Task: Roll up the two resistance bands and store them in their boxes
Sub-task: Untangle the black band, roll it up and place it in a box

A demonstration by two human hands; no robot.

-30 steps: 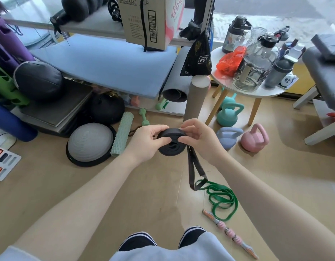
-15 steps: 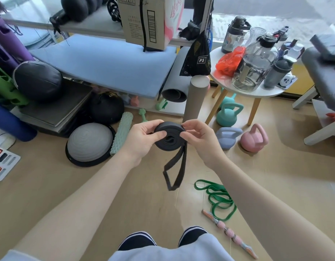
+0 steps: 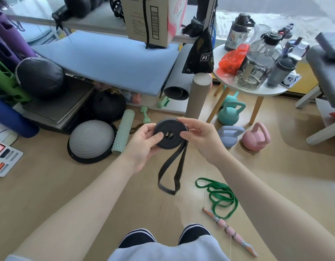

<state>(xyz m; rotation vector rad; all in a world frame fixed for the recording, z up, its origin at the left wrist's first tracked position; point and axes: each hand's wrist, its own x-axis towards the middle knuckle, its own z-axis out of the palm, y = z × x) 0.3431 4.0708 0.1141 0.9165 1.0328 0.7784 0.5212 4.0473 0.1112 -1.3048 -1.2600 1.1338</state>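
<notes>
Since before, more of the black band point(image 3: 170, 134) is rolled, and its loose tail is shorter. Left hand point(image 3: 144, 146) and right hand point(image 3: 200, 138) both pinch the roll. The green band point(image 3: 218, 196) lies on the floor point(image 3: 49, 185).

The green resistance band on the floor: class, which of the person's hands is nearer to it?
Right. The right hand is up and slightly left of the green resistance band; the left hand is farther left, across the black band roll both hands hold.
</notes>
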